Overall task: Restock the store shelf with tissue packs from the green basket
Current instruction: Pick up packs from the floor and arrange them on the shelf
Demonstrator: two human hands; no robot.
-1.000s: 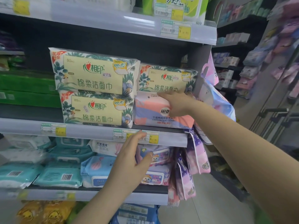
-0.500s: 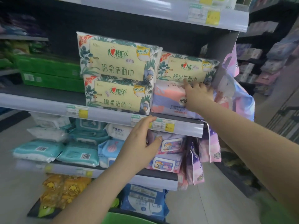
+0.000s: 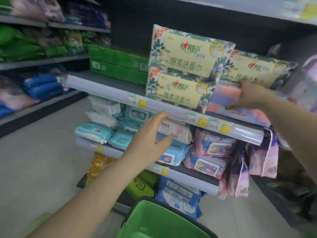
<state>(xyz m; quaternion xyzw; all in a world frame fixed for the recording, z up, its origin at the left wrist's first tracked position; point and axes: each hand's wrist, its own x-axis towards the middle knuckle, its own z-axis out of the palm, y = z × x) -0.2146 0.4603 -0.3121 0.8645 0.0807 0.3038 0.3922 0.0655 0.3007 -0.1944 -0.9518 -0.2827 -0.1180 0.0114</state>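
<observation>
Right hand (image 3: 249,95), fingers spread, presses the pink tissue pack (image 3: 226,98); left hand (image 3: 151,143) hovers relaxed; push squarely, flush under the yellow pack (image 3: 257,71)

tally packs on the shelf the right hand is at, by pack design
Yellow leaf-print packs: 3
Green packs: 2
Pink-and-purple pack under the right hand: 1
Total: 6
</observation>
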